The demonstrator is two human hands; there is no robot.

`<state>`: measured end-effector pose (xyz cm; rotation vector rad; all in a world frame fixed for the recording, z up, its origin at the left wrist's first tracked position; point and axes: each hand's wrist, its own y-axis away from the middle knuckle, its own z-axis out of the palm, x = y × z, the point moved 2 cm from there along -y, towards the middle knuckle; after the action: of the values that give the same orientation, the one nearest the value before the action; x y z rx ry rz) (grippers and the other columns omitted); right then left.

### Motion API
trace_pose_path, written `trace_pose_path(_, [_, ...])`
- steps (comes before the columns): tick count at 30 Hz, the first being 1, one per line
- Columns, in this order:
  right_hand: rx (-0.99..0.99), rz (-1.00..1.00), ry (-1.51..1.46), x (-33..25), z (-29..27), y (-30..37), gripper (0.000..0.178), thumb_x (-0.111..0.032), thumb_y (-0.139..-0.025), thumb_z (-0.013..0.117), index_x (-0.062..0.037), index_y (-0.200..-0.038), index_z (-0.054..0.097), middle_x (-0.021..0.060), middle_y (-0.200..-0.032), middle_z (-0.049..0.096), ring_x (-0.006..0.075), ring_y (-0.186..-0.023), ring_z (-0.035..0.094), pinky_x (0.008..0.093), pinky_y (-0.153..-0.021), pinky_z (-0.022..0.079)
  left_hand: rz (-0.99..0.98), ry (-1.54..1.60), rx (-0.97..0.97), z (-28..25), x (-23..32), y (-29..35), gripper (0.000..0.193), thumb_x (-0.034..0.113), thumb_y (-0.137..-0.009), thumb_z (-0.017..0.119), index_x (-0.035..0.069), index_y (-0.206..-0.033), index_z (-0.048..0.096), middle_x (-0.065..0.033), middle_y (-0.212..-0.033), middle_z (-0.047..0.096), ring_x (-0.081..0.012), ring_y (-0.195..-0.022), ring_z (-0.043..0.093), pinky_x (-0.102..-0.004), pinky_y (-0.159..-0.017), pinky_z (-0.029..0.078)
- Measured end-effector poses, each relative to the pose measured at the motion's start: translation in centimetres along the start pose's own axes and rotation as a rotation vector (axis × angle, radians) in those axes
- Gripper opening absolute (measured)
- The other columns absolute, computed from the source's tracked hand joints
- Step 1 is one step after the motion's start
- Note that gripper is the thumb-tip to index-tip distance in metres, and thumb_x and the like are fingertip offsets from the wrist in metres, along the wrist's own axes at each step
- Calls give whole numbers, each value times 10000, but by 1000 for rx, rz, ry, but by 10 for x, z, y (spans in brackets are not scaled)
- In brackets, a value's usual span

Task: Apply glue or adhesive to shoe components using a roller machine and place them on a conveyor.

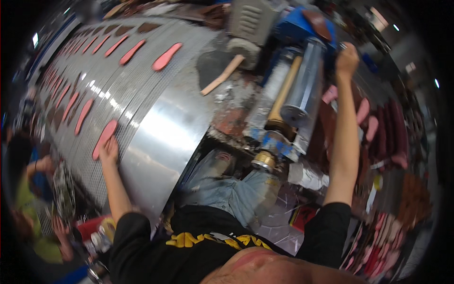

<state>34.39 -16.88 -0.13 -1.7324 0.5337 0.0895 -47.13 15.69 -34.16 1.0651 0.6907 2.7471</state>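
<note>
My left hand (109, 150) has its fingers closed on the near end of a pink insole (106, 135), which lies on or just over the grey mesh belt (130, 90). More pink insoles (84, 116) lie in rows along that belt, with brown ones among them. At the right, my right hand (347, 61) is raised with its fingers curled, beside the blue end of a roller machine (302, 90). Whatever those fingers hold, if anything, is too small and blurred to make out. A brown sole-shaped piece (317, 24) rests on the machine's blue part.
A smooth metal plate (165, 125) borders the belt. Between belt and machine are a grey motor housing (250, 23) and a tan strip (222, 75). Pink insoles (371, 127) and dark red stacks (390, 132) sit at the right. Another person (35, 203) is at the lower left.
</note>
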Motion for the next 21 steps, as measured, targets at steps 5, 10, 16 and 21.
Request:
trace_pose_path(5, [-117,184,80,-41,-1,6,357,-315,-927,436,-35,-944,658,230,-912,643,398,-922,620,412,-802,479,18,-219,51,21,-26,22,270,134,-904,516,-47,-1105,521,-163,-1037,608,-233,-875,602,-326,-725,516])
trace_pose_path(10, [-371,193,174,-98,-17,-27,482,-502,-856,537,-118,-1136,620,172,-1073,674,361,-1031,626,433,-840,482,153,-665,-311,135,-111,106,134,215,-897,576,82,-917,588,-2,-756,549,-49,-557,472,-172,-425,331])
trace_pose_path(16, [-730,0,642,-135,4,-34,625,-596,-746,620,-120,-1152,624,147,-1085,681,337,-1016,644,444,-891,479,82,-821,-715,192,-225,160,184,177,-942,572,53,-807,593,19,-617,512,-45,-528,431,-204,-469,335])
trace_pose_path(21, [-340,-135,97,-85,-12,-54,351,-336,-833,637,-64,-1052,667,134,-1027,687,218,-912,674,330,-743,525,567,-1183,-834,197,-253,174,232,167,-953,547,-9,-811,598,-1,-623,538,-65,-546,464,-227,-508,366])
